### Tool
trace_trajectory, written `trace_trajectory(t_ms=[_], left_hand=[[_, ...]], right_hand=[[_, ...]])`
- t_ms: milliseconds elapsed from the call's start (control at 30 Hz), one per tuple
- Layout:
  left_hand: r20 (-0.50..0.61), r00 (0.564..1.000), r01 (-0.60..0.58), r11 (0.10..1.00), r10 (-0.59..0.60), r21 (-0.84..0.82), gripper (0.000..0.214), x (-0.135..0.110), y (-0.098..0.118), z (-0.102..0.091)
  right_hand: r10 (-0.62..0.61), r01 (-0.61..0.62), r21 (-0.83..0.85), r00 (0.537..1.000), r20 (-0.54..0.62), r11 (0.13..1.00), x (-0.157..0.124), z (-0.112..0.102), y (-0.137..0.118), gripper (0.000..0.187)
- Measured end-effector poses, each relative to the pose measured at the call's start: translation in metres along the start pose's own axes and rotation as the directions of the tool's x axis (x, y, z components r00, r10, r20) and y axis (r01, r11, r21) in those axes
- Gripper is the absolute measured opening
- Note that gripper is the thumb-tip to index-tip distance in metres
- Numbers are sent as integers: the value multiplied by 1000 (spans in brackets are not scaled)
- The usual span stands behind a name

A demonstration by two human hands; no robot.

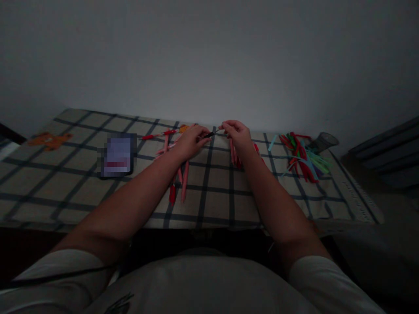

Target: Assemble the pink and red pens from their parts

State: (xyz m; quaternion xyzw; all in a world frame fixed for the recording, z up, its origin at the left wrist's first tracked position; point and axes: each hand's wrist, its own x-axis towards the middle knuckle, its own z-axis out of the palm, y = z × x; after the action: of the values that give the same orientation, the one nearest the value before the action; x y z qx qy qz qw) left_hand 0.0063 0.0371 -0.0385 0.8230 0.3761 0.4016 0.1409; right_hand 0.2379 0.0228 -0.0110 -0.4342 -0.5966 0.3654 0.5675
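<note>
In the head view, my left hand (191, 140) has thumb and fingers closed on a slim dark pen part (209, 135), held just above the checked tablecloth (216, 192) between loose red and pink pens (185, 181) and my right hand (236, 131). My right thumb and fingertip nearly meet, pinching its thin pale end (219, 128); whether that is a separate piece, I cannot tell. I judge it light, stiff and smooth enough to slip, best held by the dark barrel, with a gentle pinch on the slighter end.

Dim light greys a plain, probably white wall (209, 61).
</note>
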Motion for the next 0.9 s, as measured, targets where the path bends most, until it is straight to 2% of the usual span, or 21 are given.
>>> trace_trajectory(t_ms=[333, 667, 900], left_hand=[[-16, 1000, 21, 1000, -21, 12, 17, -1, -1, 0], [-21, 1000, -11, 997, 12, 81, 12, -1, -1, -1], [3, 1000, -20, 988, 20, 151, 15, 0, 0, -3]], right_hand=[[-51, 49, 26, 996, 79, 998, 0, -1, 2, 33], [-16, 20, -82, 998, 54, 996, 0, 1, 1, 19], [-44, 62, -138, 991, 130, 988, -4, 1, -2, 20]])
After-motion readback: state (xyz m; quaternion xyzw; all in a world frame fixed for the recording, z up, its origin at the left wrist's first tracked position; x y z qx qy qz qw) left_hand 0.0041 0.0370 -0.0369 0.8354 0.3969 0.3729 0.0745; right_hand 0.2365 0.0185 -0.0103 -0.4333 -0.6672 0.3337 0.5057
